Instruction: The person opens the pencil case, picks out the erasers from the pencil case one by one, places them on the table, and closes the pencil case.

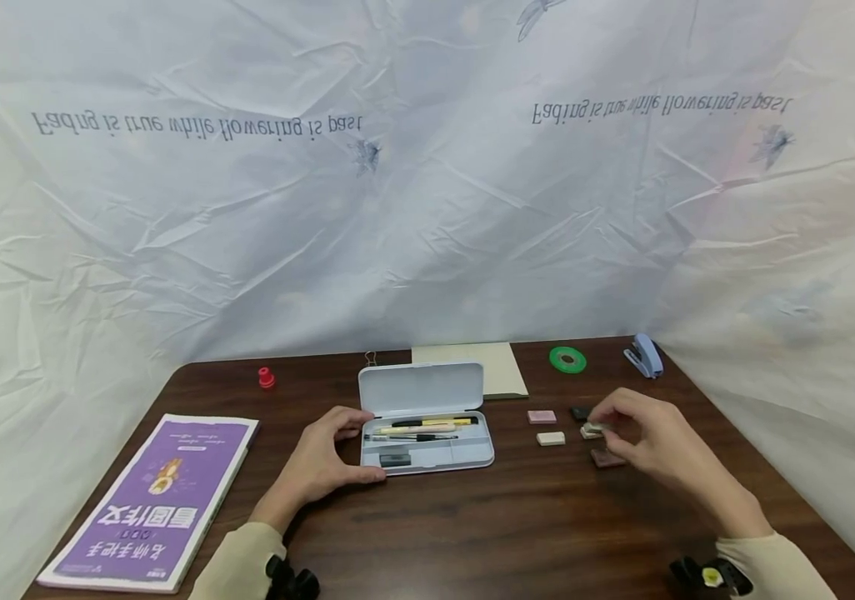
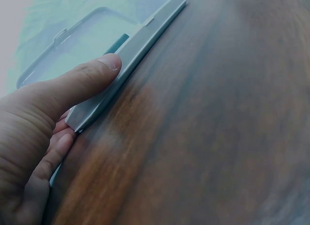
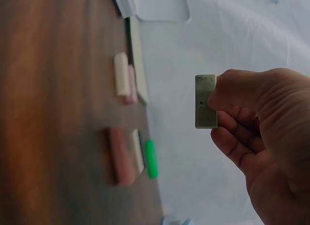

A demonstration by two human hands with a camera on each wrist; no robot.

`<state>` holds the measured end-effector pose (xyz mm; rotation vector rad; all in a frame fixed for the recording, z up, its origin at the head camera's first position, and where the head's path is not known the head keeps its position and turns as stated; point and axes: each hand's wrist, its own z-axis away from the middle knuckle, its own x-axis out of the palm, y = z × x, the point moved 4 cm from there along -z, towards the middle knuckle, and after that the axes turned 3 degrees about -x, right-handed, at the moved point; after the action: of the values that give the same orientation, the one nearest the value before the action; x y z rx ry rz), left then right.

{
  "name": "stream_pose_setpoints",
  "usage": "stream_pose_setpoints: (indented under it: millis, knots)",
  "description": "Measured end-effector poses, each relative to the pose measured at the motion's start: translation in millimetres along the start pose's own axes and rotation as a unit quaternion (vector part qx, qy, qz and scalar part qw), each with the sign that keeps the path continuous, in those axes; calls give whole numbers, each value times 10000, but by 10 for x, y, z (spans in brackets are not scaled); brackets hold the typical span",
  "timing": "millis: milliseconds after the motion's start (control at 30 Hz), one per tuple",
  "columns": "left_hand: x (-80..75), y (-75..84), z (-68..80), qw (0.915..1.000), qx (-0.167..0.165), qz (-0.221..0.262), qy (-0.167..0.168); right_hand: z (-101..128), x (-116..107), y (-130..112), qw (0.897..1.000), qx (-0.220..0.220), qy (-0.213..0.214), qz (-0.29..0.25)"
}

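Note:
A pale blue pencil case (image 1: 427,465) lies on the table with its lid raised. Several pens (image 1: 427,428) fill its back compartment, and a dark grey block (image 1: 395,459) sits front left. My left hand (image 1: 320,457) holds the case's left end, thumb (image 2: 99,72) on the front edge and fingers round the corner. Between thumb and fingers my right hand (image 1: 648,433) pinches a small greyish-white eraser (image 3: 205,102), raised off the table. Below and around that hand lie a brown eraser (image 1: 607,458), a black one (image 1: 580,412) and another pale one (image 1: 588,432).
A pink eraser (image 1: 542,417) and a white eraser (image 1: 551,438) lie right of the case. Behind are a cream pad (image 1: 506,371), green tape roll (image 1: 567,359) and blue stapler (image 1: 647,357). At left are a purple book (image 1: 150,500) and a red stamp-like piece (image 1: 266,378).

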<state>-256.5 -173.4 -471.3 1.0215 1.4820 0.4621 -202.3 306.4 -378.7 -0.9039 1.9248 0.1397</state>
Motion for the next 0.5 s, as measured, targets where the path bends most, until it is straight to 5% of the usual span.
stream_pose_setpoints:
  millis: [500]
  knots:
    - [-10, -17, 3, 10000, -11, -25, -16, 515, 117, 112, 9986, 481, -151, -146]
